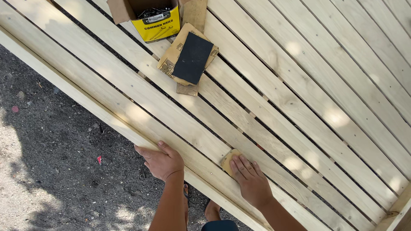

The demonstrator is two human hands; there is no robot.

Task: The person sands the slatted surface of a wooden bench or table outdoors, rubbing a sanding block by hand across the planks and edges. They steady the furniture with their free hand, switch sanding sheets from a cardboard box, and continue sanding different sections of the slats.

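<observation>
A pale slatted wooden frame [299, 85] fills most of the view, its slats running diagonally. My right hand [249, 179] lies flat, fingers together, pressing a small tan piece of sandpaper [227, 161] onto a slat near the frame's front edge. My left hand [160, 161] grips the outer edge rail [107, 113] of the frame, fingers curled over its top. The two hands are about a hand's width apart.
A stack of sandpaper sheets [190, 57], the top one black, lies on the slats at upper middle. An open yellow cardboard box of nails [156, 19] stands behind it. Dark gravel ground [51, 154] lies to the left. My sandalled feet [205, 209] show below the frame.
</observation>
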